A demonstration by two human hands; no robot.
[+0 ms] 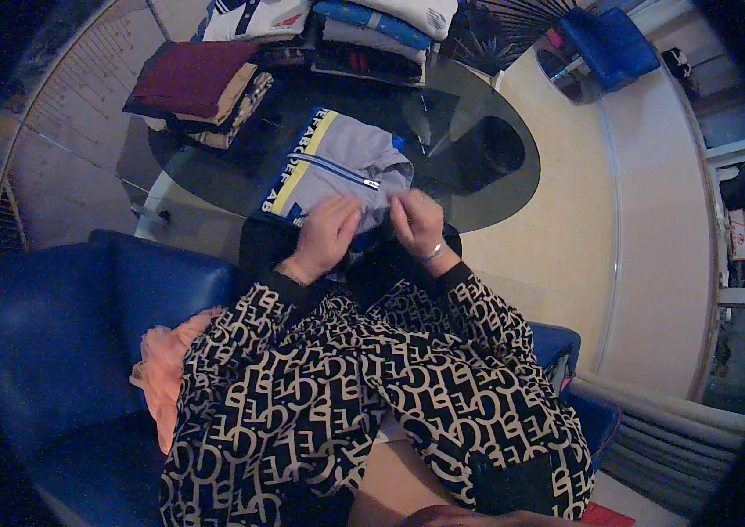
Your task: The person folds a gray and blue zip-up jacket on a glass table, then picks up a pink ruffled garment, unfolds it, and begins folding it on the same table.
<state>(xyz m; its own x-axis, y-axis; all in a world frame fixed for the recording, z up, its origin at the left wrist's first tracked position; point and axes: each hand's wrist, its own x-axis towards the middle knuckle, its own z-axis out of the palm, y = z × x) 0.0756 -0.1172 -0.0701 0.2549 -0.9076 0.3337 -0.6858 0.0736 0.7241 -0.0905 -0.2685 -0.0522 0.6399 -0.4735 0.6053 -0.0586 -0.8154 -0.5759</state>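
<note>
A light grey zip jacket [349, 141] lies folded on the dark glass table in front of me. A yellow stripe and a dark blue lettered band run along its left edge, and a blue-trimmed zip [333, 170] crosses it. My left hand [327, 236] is at the jacket's near side, its fingers curled against the cloth. At the right near corner is my right hand [420, 222], with a silver bracelet on the wrist and its fingertips drawn together beside the bunched fabric. Blur hides whether either hand pinches the cloth.
Stacks of folded clothes stand at the table's far side, one topped by a maroon garment [191, 79], another by a white one [412, 13]. The oval glass table [477, 204] curves around. Blue seats [168, 273] and peach fabric [165, 369] are left; a blue stool [609, 49] stands far right.
</note>
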